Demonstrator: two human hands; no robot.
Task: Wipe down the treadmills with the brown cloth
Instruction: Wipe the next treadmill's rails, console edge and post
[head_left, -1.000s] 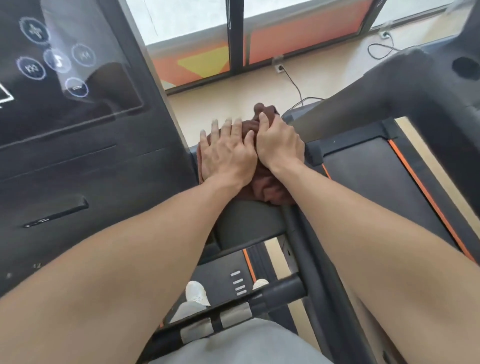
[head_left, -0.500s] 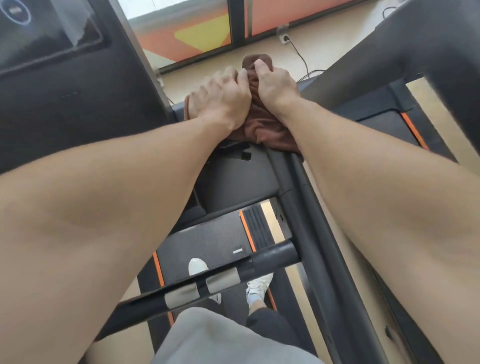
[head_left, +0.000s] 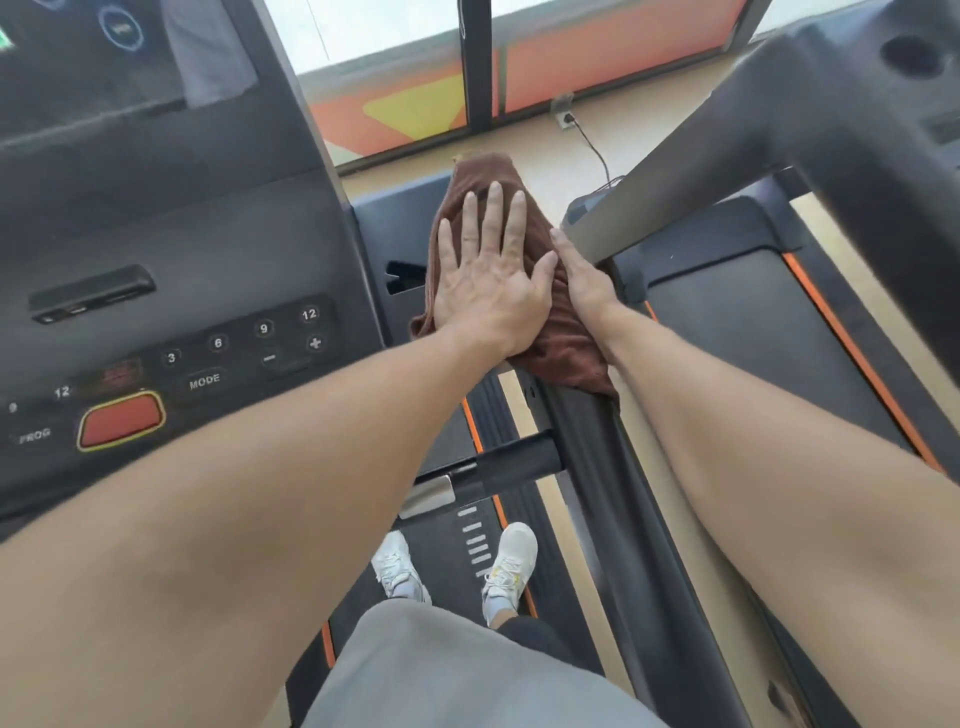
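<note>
On the side rail to the right of the console, the left hand (head_left: 488, 280) lay flat on the cloth (head_left: 566, 332), fingers straight and slightly spread, palm down, seemingly so that its weight would press the fabric against the surface under it. The right hand (head_left: 584, 280) sat edge-on just beside it along the cloth's right margin, fingers straight and close together, thumb side touching the left thumb; whether it gripped any fabric beneath could not be told, but it looked placed to keep the cloth from sliding off the rail's outer edge. The cloth itself was bunched lengthwise, draped along the rail (head_left: 587, 467) from the hands' far side back toward the wrists, with a loose fold hanging over the near right edge. That lengthwise lay suited a stroke along the rail, so wiping of this arm appeared to be under way rather than finished. Left of the hands stood the console (head_left: 171, 291) with its number keys and a red button (head_left: 120, 420), not touched by either hand. A second treadmill (head_left: 753, 312) stood to the right, its grey upright crossing just beside the right fingertips, close enough that a forward push might knock against it. Below, white shoes (head_left: 511, 558) stood on the belt.
</note>
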